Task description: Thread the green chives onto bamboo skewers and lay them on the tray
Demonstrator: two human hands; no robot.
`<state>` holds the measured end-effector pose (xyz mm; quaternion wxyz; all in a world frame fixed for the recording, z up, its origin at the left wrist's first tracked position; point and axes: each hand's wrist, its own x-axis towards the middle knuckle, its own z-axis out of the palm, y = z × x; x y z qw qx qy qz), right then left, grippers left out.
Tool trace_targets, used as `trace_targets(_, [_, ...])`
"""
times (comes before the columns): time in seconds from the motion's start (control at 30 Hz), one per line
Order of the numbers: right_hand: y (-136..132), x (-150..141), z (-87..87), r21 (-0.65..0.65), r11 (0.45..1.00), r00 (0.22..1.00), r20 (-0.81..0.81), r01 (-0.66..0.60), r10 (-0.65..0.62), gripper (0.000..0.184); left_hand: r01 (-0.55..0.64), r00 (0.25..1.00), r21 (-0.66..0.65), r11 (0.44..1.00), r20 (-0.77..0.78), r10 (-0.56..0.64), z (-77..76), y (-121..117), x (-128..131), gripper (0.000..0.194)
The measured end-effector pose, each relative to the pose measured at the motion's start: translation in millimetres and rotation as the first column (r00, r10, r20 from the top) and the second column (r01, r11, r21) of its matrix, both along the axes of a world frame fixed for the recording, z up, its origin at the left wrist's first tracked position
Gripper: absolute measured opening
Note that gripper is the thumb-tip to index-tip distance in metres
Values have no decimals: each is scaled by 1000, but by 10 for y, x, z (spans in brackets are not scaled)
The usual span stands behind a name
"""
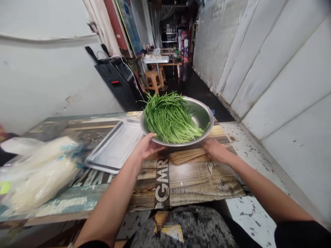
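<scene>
A wide metal bowl (200,103) stands at the far edge of the table, heaped with long green garlic chives (172,120). My left hand (148,147) grips its near left rim, thumb on top and fingers below. Just in front of the bowl lies a bundle of thin bamboo skewers (186,156). My right hand (213,150) is closed around the right end of that bundle, close under the bowl's near right side. The fingertips of this hand are partly hidden.
A shallow metal tray (117,144) lies left of the bowl on the wood-patterned table (196,182). Clear plastic bags with pale contents (49,172) cover the table's left end. Beyond stand a black case (116,81), orange stools (153,81) and a white table (156,59). A wall (279,69) runs along the right.
</scene>
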<state>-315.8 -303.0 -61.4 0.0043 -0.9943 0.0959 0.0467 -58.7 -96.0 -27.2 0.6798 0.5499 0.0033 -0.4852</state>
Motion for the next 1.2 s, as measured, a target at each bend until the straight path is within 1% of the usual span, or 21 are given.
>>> trace_targets(0.1, [188,-150,113,-14,999,995,-93,31,-32,27,-8,996,20,1000,92,6,-4,224,-159,31])
trace_targets(0.17, [272,-328,170,-3,997,990,-124,72,-72,25,-150,937,103,983,332,108,-13,408,-260,44])
trace_targets(0.2, [299,-423,187,1,995,986,-132,100,-99,24,-255,849,122,959,503,161,-15,490,-302,52])
trace_targets(0.23, [316,-519,198,4,992,983,-135,129,-127,24,-345,711,107,933,679,185,-14,555,-337,60])
trace_targets(0.27, [326,-616,207,8,987,979,-131,161,-158,24,-389,539,68,919,826,167,-10,597,-364,65])
trace_targets(0.3, [331,-714,215,18,981,974,-121,195,-191,24,-374,357,31,927,927,113,-5,613,-383,67])
trace_targets(0.37, [335,-927,240,69,959,959,-90,277,-270,27,-215,37,38,976,999,-31,-2,568,-397,62])
trace_targets(0.4, [338,-1045,259,117,940,947,-77,320,-312,28,-111,-86,86,990,992,-96,-7,516,-390,57])
trace_targets(0.47, [348,-1302,308,257,880,915,-52,400,-401,27,47,-262,213,976,945,-193,-34,388,-351,43])
trace_targets(0.53, [365,-1547,351,429,781,870,-26,454,-492,20,102,-364,301,948,898,-246,-67,279,-291,30])
trace_targets(0.63, [373,-1740,363,656,577,774,-15,486,-633,11,115,-435,342,933,861,-262,-80,236,-227,23])
trace_targets(0.7, [345,-1673,325,755,443,707,-38,483,-706,15,144,-474,360,922,842,-255,-55,290,-245,23])
trace_targets(0.77, [284,-1448,260,800,373,670,-49,470,-740,17,175,-511,380,908,824,-246,-18,373,-322,23])
trace_targets(0.8, [244,-1290,222,790,380,661,-43,482,-749,16,184,-526,386,904,816,-241,-3,411,-379,23])
trace_targets(0.87, [167,-932,147,675,461,639,-20,576,-769,12,167,-551,392,905,798,-244,14,456,-522,23])
trace_targets(0.93, [114,-581,86,428,566,628,-6,705,-778,18,90,-574,399,913,770,-280,15,444,-694,24])
trace_targets(1.0, [103,-293,52,182,631,642,-1,754,-766,28,-4,-589,413,911,735,-336,17,372,-886,26])
trace_targets(1.03, [109,-183,44,99,646,649,-1,757,-761,31,-18,-591,427,904,725,-353,26,315,-988,26])
trace_targets(1.1, [132,-30,41,25,640,640,-20,768,-768,33,7,-565,461,888,734,-377,65,165,-1203,26])
trace_targets(1.17, [153,40,47,24,612,612,-47,791,-789,31,72,-479,507,859,773,-415,121,-20,-1427,26])
trace_targets(1.2, [160,48,51,30,600,601,-56,799,-797,31,118,-408,526,843,799,-442,148,-116,-1538,26])
